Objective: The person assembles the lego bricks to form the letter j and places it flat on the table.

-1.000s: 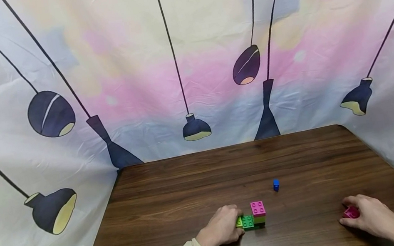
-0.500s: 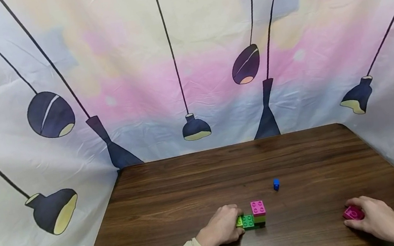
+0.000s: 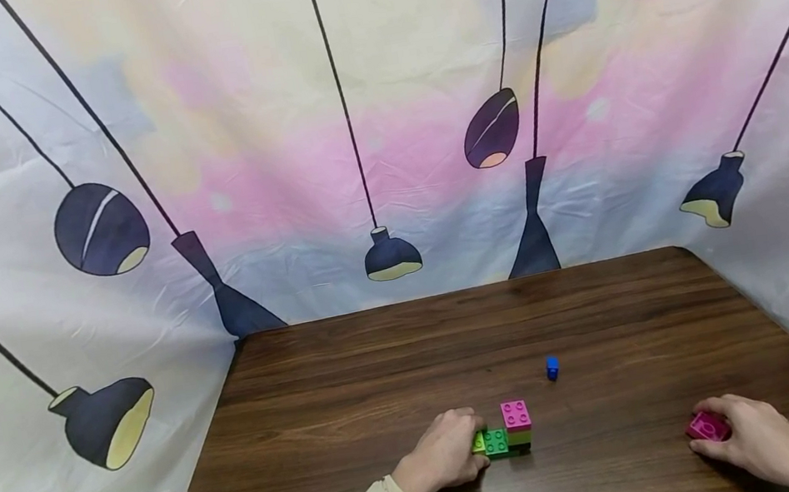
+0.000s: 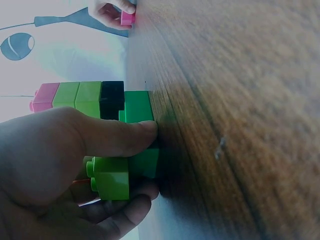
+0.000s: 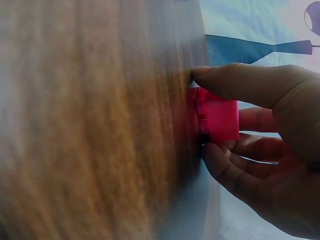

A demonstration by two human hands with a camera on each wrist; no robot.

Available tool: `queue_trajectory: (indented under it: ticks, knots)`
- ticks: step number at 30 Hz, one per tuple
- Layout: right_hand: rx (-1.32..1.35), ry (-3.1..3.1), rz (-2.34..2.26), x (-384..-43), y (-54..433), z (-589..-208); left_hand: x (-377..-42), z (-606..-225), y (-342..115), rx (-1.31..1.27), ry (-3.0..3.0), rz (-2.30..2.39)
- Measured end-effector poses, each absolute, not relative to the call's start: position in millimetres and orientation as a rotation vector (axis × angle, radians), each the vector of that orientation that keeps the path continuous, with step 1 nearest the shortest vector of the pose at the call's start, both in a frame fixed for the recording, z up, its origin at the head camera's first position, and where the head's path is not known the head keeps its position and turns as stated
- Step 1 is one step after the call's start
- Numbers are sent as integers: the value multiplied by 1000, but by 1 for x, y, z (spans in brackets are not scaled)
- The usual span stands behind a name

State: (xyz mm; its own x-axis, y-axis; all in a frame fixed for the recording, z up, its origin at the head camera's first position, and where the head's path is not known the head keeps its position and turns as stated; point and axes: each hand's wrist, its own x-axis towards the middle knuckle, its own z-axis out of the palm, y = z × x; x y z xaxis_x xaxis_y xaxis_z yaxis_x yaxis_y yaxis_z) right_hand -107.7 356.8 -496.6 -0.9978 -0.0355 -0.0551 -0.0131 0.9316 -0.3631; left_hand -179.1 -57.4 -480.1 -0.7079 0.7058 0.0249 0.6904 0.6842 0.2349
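My left hand grips the low end of a toy building brick assembly, thumb on one side and fingers on the other. In the left wrist view the thumb presses a dark green brick, with a lime brick beside it. The assembly's far end is a stack of black, lime and pink bricks, topped by the pink brick. Off to the right, my right hand holds a magenta brick at the tabletop. That brick's studs face the table in the right wrist view.
A small blue brick stands on the brown wooden table, beyond the assembly. A printed cloth with lamp drawings hangs behind the table and along its sides.
My right hand has shifted slightly right with the magenta brick, which has turned and now shows more of itself. The left hand and the assembly have stayed in place.
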Motion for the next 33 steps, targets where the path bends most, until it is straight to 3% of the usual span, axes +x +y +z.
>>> queue_trajectory:
  ticks: [10,33]
  knots:
    - [-51,3046,-561,-107,357,-497,-179,-480,-58,1190,2823,360]
    - [-475,3268,-582,-127,324,-484,-179,-479,-58,1188,2815,367]
